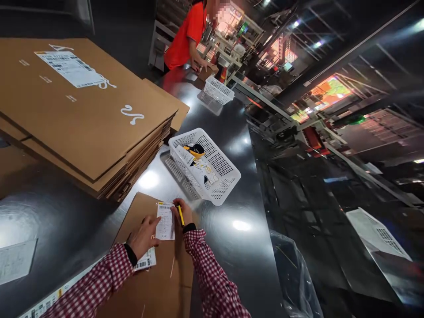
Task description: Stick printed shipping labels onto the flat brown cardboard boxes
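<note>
Clamping its fingers on a slim yellow marker (181, 216), the right hand (187, 214) touches a barcoded paper label (165, 226) on flat cardboard (174, 282); the left hand (143, 237), fingers apart, meets its left edge. Farther right sits a perforated plastic basket (217, 155).

The shiny metal table (238, 260) holds a big pile of flat brown boxes (89, 119). Just beside it sits a white basket (217, 154), with another white basket (219, 91) farther off. A brown cardboard piece (165, 282) lies up close, and white paper (16, 261) lies at the left.
</note>
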Demonstrator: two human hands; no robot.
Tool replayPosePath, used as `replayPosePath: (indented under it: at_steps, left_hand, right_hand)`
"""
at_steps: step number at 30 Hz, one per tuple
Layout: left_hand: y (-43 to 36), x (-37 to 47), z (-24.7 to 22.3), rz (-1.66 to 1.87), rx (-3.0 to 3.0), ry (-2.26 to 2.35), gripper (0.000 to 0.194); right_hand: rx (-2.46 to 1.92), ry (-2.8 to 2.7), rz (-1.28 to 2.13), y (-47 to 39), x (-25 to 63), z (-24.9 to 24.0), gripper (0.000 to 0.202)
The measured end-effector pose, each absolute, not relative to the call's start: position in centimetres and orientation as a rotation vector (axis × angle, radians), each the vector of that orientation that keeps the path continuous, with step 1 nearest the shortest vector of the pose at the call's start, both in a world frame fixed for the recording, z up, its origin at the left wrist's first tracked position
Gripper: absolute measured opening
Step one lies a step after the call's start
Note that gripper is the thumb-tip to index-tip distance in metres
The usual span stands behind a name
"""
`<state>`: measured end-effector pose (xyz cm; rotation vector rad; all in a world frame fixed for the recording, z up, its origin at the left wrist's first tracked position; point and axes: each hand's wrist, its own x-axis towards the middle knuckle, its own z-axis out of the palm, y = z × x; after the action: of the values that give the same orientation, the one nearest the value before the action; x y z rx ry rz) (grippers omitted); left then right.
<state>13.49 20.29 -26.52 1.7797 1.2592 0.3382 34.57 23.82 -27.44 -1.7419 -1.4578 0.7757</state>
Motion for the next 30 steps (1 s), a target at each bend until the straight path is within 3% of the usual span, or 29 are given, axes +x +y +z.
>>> replayPosePath:
  at_steps: [4, 7, 11, 14, 20, 24, 28, 30]
  left_hand:
    - [21.7, 12.7, -26.3, 0.601, 1.436, 1.199, 0.075]
    - [22.1, 12.4, -24.9, 0.666, 1.239, 1.012, 0.064]
    - [21.1, 11.8, -23.2, 0.655, 1.049, 0.911, 0.055]
    - [20.2, 11.1, -22.3, 0.672, 0.971, 0.914, 0.051]
    - [18.8, 9.9, -20.7, 0.681, 0.926, 0.920, 0.049]
    - [17.6, 9.6, -19.4, 0.659, 0.953, 0.920, 0.046]
    - [16.5, 9.3, -17.8, 0.602, 1.036, 0.895, 0.046]
    - [16.0, 9.2, -17.0, 0.583, 1.101, 0.879, 0.046]
  right_hand:
    - [-1.552, -1.188, 0.922, 22.3, 32.4, -25.5, 0.020]
    - [-1.446, -1.188, 1.043, 21.3, 30.7, -23.6, 0.023]
    - [-1.699, -1.435, 0.682, 23.5, 33.5, -19.3, 0.023]
    - [-1.984, -1.308, 0.356, 27.1, 39.8, -15.5, 0.023]
    - [-2.173, -1.220, 0.423, 30.0, 46.5, -12.2, 0.034]
    - [-2.056, -1.373, 0.677, 26.4, 41.0, -13.5, 0.027]
    - [-1.612, -1.524, 1.501, 20.5, 34.2, -15.4, 0.024]
    - [-1.443, -1.439, 1.725, 18.4, 32.6, -15.4, 0.022]
